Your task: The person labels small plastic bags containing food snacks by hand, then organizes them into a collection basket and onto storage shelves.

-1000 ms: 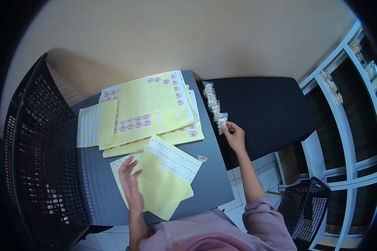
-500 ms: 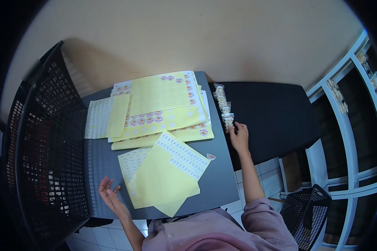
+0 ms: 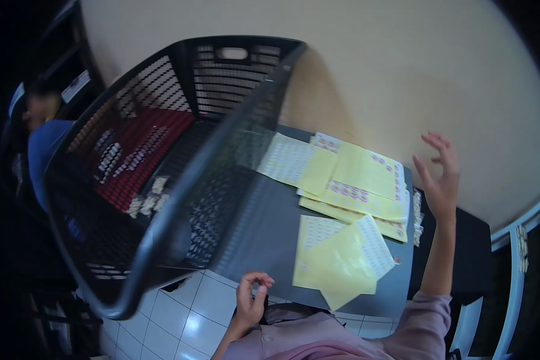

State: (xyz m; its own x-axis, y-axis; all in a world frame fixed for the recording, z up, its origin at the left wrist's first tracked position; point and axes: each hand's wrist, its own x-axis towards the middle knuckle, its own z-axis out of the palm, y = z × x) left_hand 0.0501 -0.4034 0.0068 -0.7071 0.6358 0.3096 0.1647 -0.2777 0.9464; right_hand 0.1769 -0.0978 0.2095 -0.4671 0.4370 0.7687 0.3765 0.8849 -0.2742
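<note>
My right hand (image 3: 441, 180) is raised above the right side of the grey table, its fingers spread and nothing in them. Behind and below it, a row of small clear packets with pale contents (image 3: 417, 219) lies on the black surface. My left hand (image 3: 252, 303) hangs near the table's front edge, fingers loosely bent, thumb apart, holding nothing. Closest to it on the table are overlapping yellow backing sheets (image 3: 342, 261) with small printed labels. Farther back lies a stack of yellow sticker sheets (image 3: 372, 174) with round orange-and-pink stickers.
A large black plastic basket (image 3: 240, 39) stands at the left, with several pale packets (image 3: 153, 198) inside. Another person's blue sleeve (image 3: 45, 150) shows beyond it. The grey table (image 3: 252, 222) adjoins a black-covered surface (image 3: 471, 258) at the right.
The view has swung left, showing more of the basket and the other person. My right hand has left the packets and risen open. My left hand stays near the front edge, its fingers more bent.
</note>
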